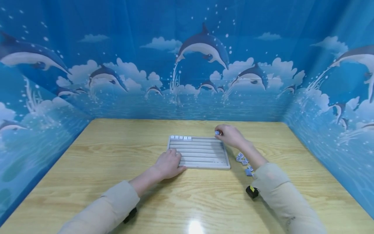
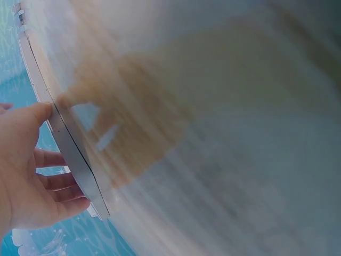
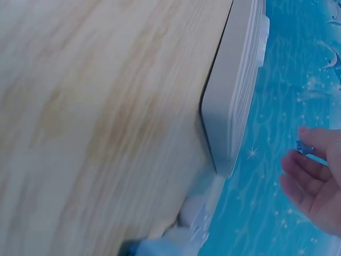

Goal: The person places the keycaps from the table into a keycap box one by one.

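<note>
A pale grey ridged tray (image 1: 204, 152) lies on the table. Several small white tiles (image 1: 181, 138) with marks stand side by side at the left end of its back row. My left hand (image 1: 169, 163) holds the tray's front left corner, thumb against the front edge and fingers over the top. At the tray's back right corner my right hand (image 1: 230, 135) pinches one small blue-and-white tile (image 1: 217, 132) between thumb and fingertips. In the right wrist view that tile (image 3: 303, 148) is held clear of the tray; its face is too small to read.
Several loose blue-and-white tiles (image 1: 243, 161) lie on the wooden table (image 1: 117, 139) right of the tray, partly under the right forearm. A black device (image 1: 252, 192) with a yellow mark sits at the right wrist. Blue dolphin curtains (image 1: 187, 104) surround the table's back and sides.
</note>
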{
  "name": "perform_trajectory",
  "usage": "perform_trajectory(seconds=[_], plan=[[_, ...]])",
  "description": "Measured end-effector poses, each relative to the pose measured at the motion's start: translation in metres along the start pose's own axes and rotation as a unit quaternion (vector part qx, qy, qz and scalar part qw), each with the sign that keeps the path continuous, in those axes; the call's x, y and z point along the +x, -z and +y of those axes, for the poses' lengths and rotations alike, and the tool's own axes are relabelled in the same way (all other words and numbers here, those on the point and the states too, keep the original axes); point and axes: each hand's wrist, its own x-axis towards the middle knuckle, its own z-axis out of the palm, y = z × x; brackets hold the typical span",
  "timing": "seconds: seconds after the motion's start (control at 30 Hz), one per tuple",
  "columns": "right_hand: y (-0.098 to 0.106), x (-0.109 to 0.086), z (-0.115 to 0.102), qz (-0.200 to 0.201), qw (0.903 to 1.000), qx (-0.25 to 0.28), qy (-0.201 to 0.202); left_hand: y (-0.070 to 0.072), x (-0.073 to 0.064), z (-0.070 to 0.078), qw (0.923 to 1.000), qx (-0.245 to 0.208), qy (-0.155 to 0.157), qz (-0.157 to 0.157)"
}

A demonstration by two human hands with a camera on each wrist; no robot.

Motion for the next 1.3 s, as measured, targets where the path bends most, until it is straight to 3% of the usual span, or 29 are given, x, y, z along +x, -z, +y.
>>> perform_trajectory(seconds=[0.3,0.53,0.93,1.3], plan=[[-0.007,0.013,-0.018,0.055,0.9983,0.017,-0.001,0.001,-0.001,-0.001,1.0000,0.001,-0.002,0.004],[-0.010,0.022,-0.029,0.060,0.9966,0.056,-0.009,0.003,0.000,0.000,1.0000,0.007,0.001,-0.005],[-0.020,0.033,-0.032,-0.006,0.9883,0.144,-0.050,0.003,0.003,0.002,0.9998,0.016,0.005,-0.012],[-0.036,0.042,-0.034,-0.051,0.9956,0.070,-0.037,0.004,0.003,0.003,0.9998,0.009,0.008,-0.018]])
